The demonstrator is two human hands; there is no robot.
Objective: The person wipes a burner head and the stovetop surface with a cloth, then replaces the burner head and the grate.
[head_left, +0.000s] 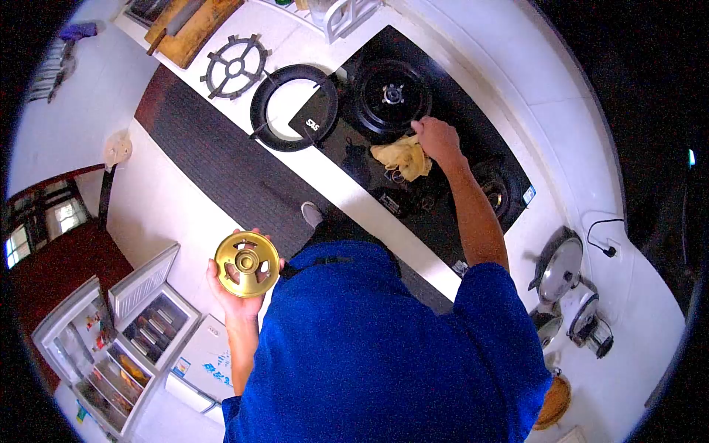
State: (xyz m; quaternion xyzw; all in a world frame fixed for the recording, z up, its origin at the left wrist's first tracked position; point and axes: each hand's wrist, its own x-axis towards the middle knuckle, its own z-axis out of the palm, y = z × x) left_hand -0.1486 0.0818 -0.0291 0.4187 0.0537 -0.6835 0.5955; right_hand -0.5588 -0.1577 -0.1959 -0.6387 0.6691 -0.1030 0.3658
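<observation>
A round brass-coloured burner part (247, 263) with cut-out openings is gripped at its rim in my left hand (238, 299), away from the counter. My right hand (439, 140) is closed on a yellow cloth (403, 157) over the black glass stove top (450, 118). Just beyond that hand lies the round black burner well (391, 94) with a metal centre. A black ring support (258, 111) lies partly on the stove's edge and partly on the white counter. Beside it rests a spoked black pan grate (234, 68).
Lids and pans (559, 272) stand on the right counter, near a black plug (609, 252). A wooden board (193, 37) lies at the top left. An open fridge (111, 362) is at the lower left. A dark mat (221, 159) runs along the floor.
</observation>
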